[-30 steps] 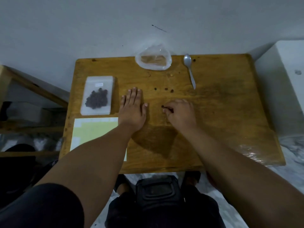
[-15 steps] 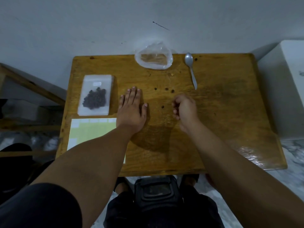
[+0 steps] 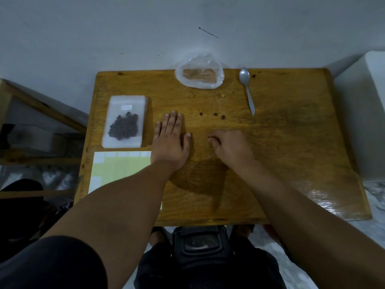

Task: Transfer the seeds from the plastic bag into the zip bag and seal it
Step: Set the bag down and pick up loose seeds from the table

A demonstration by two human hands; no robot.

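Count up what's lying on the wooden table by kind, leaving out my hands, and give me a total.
Bags: 2, the zip bag and the plastic bag
Spoon: 1
Yellow sheet: 1
Loose seeds: 4, three in a row and one at the fingers of the right hand
Total: 8
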